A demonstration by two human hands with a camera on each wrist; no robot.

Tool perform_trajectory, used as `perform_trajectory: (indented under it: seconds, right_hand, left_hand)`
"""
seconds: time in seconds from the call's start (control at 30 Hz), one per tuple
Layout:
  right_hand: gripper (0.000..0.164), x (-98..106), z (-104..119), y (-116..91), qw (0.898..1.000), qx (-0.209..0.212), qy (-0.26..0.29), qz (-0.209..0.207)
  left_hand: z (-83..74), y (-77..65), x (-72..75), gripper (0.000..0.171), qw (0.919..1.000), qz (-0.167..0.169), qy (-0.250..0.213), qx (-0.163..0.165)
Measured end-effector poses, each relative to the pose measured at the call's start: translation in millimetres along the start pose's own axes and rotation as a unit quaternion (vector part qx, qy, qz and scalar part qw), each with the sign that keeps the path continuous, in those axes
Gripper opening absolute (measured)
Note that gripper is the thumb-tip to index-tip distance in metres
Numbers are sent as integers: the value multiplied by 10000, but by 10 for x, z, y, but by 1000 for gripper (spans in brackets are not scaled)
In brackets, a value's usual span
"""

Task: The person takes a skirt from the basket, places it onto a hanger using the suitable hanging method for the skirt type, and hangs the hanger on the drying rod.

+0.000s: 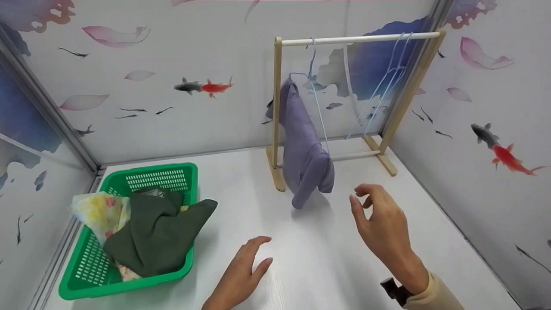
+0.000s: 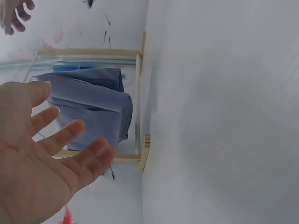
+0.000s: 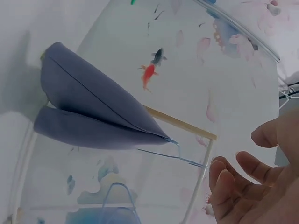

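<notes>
Left hand [image 1: 241, 269] and right hand [image 1: 383, 221], half-spread and empty, sit low in the head view, the right nearer the purple top [image 1: 303, 142] hanging lengthwise near centre; left-wrist view: it's upper left; right-wrist view: left.

Enclosure: white back wall [image 1: 215, 47], left wall [image 1: 45, 215] and right wall [image 1: 495, 101], all printed. Back wall: dark-and-red fish pair [image 1: 201, 87] mid-panel, big pink petal [image 1: 115, 36] upper left, blue-grey blotch [image 1: 366, 64] toward the right. Right wall: second fish pair [image 1: 496, 147], another petal [image 1: 484, 54] above it. Left wall: dark blue patch [image 1: 26, 112]. Silver metal strip [image 1: 54, 101] up the left corner. Surface [image 1: 241, 189] is white, slightly glossy. Right wrist view: dark bars [image 3: 290, 93] at right edge, too small to identify.
</notes>
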State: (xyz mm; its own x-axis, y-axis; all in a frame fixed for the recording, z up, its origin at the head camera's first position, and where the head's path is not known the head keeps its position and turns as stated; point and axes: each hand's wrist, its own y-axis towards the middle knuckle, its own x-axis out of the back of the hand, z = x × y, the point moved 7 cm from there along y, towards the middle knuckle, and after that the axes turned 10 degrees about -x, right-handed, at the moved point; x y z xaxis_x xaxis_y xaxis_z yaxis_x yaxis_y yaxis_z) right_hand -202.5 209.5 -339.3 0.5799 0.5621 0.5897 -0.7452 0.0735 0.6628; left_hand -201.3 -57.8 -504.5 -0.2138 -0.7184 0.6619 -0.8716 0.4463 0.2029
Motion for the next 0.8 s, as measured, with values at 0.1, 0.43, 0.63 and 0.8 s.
perform_trajectory:
  seconds: [0.1, 0.43, 0.63, 0.8]
  right_hand:
    - [17, -125, -76, -169, 9997, -6, -69, 233]
    - [20, -576, -256, -696, 9911, -389, -353, 1224]
    - [20, -706, -333, -896, 9855, -505, -463, 1554]
    - [18, -780, -389, -991, 9810, -678, -390, 1774]
  left_hand:
    - [-10, -43, -16, 43, 10000, 4, 2, -34]
    - [43, -173, -70, 44, 9998, 116, -18, 163]
    - [73, -229, -70, 48, 9996, 127, 11, 245]
    - [119, -269, -36, 49, 9994, 116, 2, 315]
